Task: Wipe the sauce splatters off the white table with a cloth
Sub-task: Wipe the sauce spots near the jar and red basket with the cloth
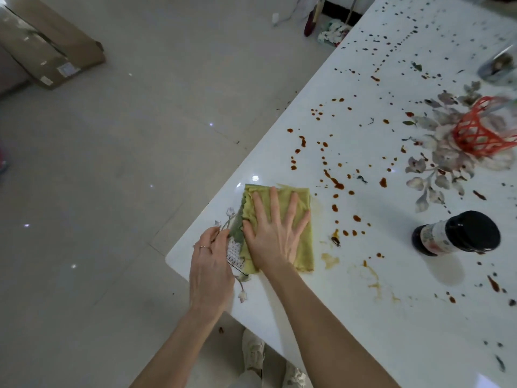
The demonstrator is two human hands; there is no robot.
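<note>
The right hand (274,233) lies flat on the folded yellow-green cloth (303,247), fingers straight and spread and the palm pressing it onto the glossy white table (363,331) close to the table's corner. The left hand (211,270) sits at the cloth's darker green edge on the thumb side of the pressing palm. Its fingertips meet the fabric there, but whether they pinch it or only steady it cannot be made out. Pale brownish smears (330,260) lie just off the little-finger side of the palm. Thick reddish-brown sauce splatters (334,182) start a little beyond the fingertips and spread well away on that same side. The stroke would probably go best with the whole palm kept weighted, so the cloth slides as one pad instead of bunching under the fingers. Sweeping toward the little-finger side over the smears and then outward past the fingertips would probably work, refolding to a clean face once it loads up. The dark glass bottle with the black cap (458,233) and the red plastic lattice basket (478,135) stand far out on the little-finger side and look likely to need lifting aside.
</note>
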